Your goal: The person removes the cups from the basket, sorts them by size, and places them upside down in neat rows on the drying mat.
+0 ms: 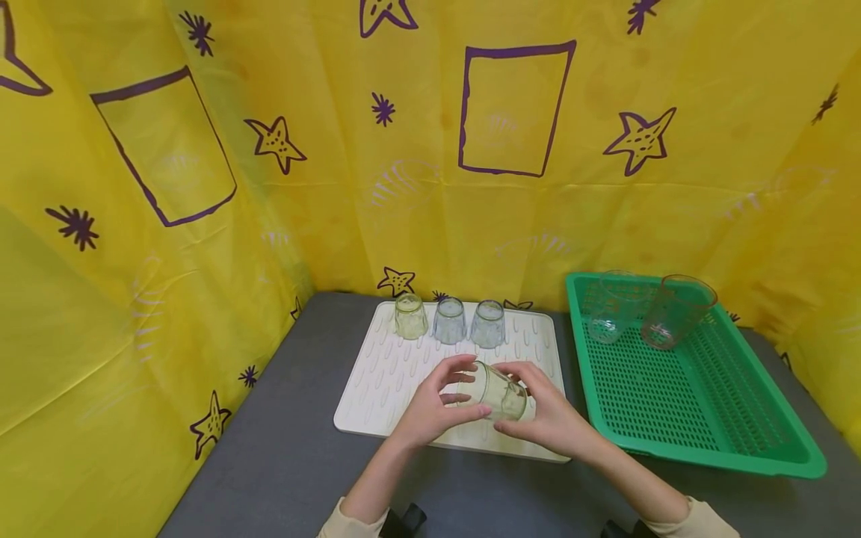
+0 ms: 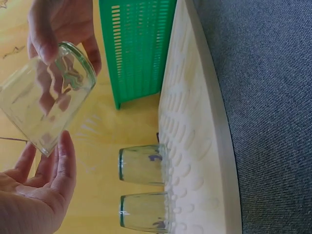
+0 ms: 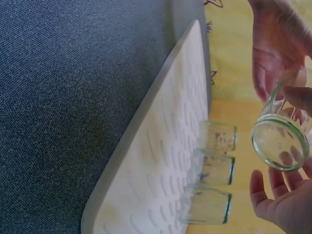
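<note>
A clear, yellow-green tinted drinking glass [image 1: 506, 394] is held up on its tilted side above the white ribbed drying mat [image 1: 383, 381]. My left hand [image 1: 437, 403] holds its left end, thumb below and fingers curving over the top. At the other end, my right hand [image 1: 548, 411] grips the glass, its thumb low and fingers over the upper side. The left wrist view shows the glass [image 2: 53, 92] between both hands, with a thick green edge on the right hand's side. In the right wrist view, a round end of the glass [image 3: 279, 142] faces the camera.
Three short glasses stand in a row at the mat's back: a yellowish one [image 1: 410, 317] and two bluish ones [image 1: 449, 321]. To the right, a green perforated basket [image 1: 673, 396] contains a clear tall glass [image 1: 605, 317] and a pinkish one [image 1: 675, 314]. Yellow cloth [image 1: 417, 217] hangs behind.
</note>
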Demonstrator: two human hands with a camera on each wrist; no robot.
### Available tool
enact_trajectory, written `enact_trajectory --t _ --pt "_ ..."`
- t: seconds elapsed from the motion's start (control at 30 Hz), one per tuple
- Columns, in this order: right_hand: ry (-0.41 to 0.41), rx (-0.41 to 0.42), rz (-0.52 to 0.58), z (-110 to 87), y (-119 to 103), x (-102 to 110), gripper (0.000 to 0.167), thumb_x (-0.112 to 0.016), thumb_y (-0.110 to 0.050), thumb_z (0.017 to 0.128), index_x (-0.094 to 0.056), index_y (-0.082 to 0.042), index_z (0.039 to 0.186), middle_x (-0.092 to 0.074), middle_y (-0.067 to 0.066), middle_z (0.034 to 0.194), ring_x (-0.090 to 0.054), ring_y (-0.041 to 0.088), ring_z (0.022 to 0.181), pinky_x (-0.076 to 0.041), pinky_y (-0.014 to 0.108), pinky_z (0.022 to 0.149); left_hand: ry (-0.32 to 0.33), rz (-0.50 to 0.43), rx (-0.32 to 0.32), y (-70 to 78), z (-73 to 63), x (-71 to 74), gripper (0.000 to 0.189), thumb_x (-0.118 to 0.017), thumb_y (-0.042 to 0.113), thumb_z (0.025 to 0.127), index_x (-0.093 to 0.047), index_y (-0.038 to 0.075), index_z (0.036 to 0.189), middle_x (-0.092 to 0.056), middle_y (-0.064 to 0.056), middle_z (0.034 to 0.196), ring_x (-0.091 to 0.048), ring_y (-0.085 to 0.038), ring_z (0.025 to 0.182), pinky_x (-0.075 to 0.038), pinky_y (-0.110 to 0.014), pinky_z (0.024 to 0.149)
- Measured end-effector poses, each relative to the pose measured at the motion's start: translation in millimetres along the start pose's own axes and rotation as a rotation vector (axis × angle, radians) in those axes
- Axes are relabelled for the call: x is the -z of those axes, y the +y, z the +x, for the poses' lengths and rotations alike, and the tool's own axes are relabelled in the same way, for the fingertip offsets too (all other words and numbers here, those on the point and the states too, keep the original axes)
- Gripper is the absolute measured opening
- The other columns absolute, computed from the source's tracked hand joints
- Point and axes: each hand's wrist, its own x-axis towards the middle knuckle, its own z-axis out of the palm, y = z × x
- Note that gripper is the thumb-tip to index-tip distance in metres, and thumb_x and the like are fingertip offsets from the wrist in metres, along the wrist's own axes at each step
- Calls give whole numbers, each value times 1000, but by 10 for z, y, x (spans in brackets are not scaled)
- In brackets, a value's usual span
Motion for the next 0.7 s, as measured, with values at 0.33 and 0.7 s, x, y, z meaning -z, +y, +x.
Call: enact_trajectory --t 0.33,0.7 --pt "-6 -111 245 -19 15 4 77 -84 -14 76 -43 -19 142 -48 3 133 -45 17 116 -47 38 93 27 -186 14 -46 -15 10 62 -76 9 83 -47 5 138 -50 -17 135 -50 -33 123 -50 -35 92" --pt "-45 -289 815 -9 22 -63 70 -65 0 89 -28 -2 148 -39 13 141 -47 16 122 -48 30 93 99 -347 33 -60 -24 -37 65 -73 8 84 -42 1 140 -49 -13 135 -48 -27 123 -49 -32 91"
